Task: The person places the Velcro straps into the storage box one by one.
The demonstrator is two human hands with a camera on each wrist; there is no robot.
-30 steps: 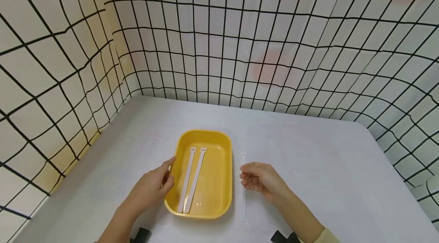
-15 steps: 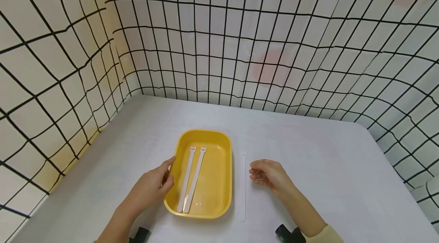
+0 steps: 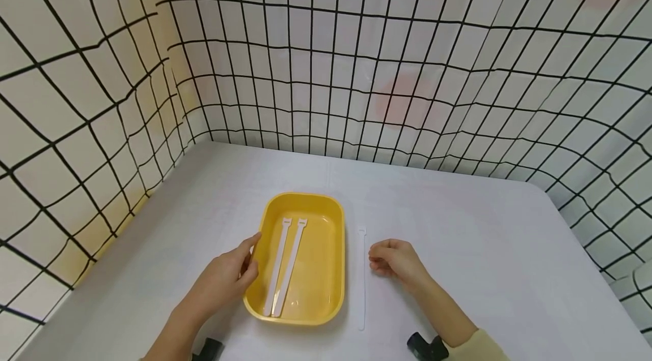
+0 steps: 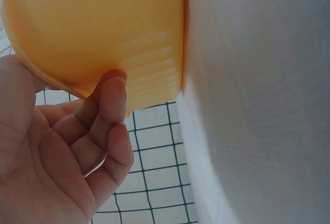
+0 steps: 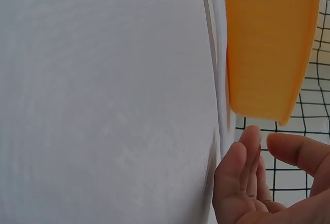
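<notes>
A yellow tray (image 3: 318, 262) stands on the white table, with two white cable straps (image 3: 291, 267) lying lengthwise along its left side. My left hand (image 3: 226, 279) holds the tray's left rim; in the left wrist view, curled fingers (image 4: 112, 100) touch the outer wall. Right of the tray, a third white cable strap (image 3: 361, 279) lies straight on the table, its slotted head at the far end. My right hand (image 3: 399, 262) is just right of this strap, apart from it. Its fingers are loosely bent with nothing between them, and the right wrist view shows a gap between thumb and fingers.
A black grid over white cloth (image 3: 326, 67) borders the table at the back and both sides. The white tabletop (image 3: 484, 236) extends right of my right hand. Black wrist mounts (image 3: 428, 347) show at the bottom edge.
My right hand has moved a little right, away from the loose strap, and its fingers have drawn slightly closer together. My left hand, the tray and the straps look unmoved.
</notes>
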